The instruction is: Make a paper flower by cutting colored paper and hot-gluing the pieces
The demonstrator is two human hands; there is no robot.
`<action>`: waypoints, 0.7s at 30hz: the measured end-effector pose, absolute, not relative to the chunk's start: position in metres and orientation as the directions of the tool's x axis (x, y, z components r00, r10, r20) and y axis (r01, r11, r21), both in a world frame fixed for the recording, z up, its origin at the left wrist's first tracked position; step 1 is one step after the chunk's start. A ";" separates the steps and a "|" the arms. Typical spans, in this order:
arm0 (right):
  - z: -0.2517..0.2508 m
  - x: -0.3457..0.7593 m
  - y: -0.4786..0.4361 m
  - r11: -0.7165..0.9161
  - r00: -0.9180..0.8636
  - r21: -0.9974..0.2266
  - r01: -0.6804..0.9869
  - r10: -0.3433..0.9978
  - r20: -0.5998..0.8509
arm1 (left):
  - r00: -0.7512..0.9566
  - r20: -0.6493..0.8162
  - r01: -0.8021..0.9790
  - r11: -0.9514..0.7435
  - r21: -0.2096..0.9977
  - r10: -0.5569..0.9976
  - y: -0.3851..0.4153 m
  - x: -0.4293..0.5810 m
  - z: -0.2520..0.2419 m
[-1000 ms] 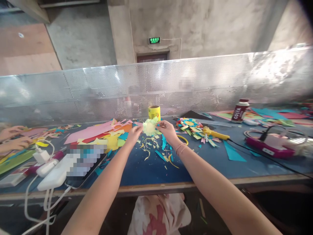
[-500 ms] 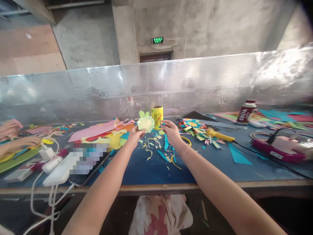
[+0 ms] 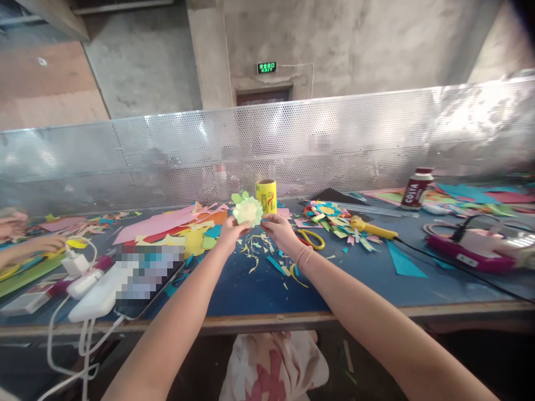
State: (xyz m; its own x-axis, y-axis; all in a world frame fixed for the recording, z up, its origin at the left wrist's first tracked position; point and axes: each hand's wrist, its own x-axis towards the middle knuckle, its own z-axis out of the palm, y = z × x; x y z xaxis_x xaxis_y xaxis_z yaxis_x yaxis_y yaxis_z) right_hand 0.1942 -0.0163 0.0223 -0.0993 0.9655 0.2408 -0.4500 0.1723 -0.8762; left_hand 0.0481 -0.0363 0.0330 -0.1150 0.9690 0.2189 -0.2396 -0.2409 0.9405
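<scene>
Between the thumb and fingers of my left hand [image 3: 230, 234] is a pale green and cream paper flower [image 3: 247, 213], raised above the table with its round face towards me. Leaf-shaped green petals stick out at its upper left. My right hand [image 3: 282, 233] is closed in a pinch just right of the flower's edge; what its fingertips hold, if anything, is too small to tell. A yellow cardboard tube [image 3: 266, 196] stands upright behind the hands. Yellow-handled scissors [image 3: 314, 239] lie beside my right wrist.
Paper scraps [image 3: 254, 250] litter the blue table [image 3: 267, 298]. At the right are a multicoloured paper flower [image 3: 326, 210], a corded yellow glue gun [image 3: 374, 228], a bottle [image 3: 417, 189] and a purple power strip [image 3: 468, 253]. A phone [image 3: 150, 278] and cables lie left, near another person's hand [image 3: 48, 245].
My right hand has moved left, up to the flower's edge, uncovering more of the scissors. My left hand still holds the flower. The whole view has shifted slightly.
</scene>
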 end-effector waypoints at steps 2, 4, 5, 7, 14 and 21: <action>0.023 0.195 -0.018 0.142 -0.108 -0.862 -0.487 0.969 0.221 | -0.118 0.218 -0.226 -0.240 0.944 0.969 -0.036 0.048 0.033; 0.024 0.196 -0.019 0.116 -0.120 -0.858 -0.500 0.972 0.202 | -0.123 0.215 -0.220 -0.238 0.946 0.969 -0.036 0.048 0.033; 0.025 0.196 -0.019 0.102 -0.131 -0.857 -0.505 0.972 0.193 | -0.126 0.215 -0.219 -0.239 0.946 0.968 -0.036 0.048 0.033; 0.025 0.196 -0.019 0.070 -0.159 -0.855 -0.515 0.972 0.175 | -0.134 0.218 -0.223 -0.244 0.944 0.967 -0.036 0.048 0.033; 0.024 0.194 -0.021 0.007 -0.237 -0.865 -0.502 0.961 0.145 | -0.106 0.227 -0.229 -0.246 0.942 0.968 -0.035 0.047 0.033; 0.024 0.195 -0.020 0.022 -0.247 -0.880 -0.474 0.956 0.157 | -0.084 0.265 -0.202 -0.277 0.939 0.960 -0.035 0.046 0.031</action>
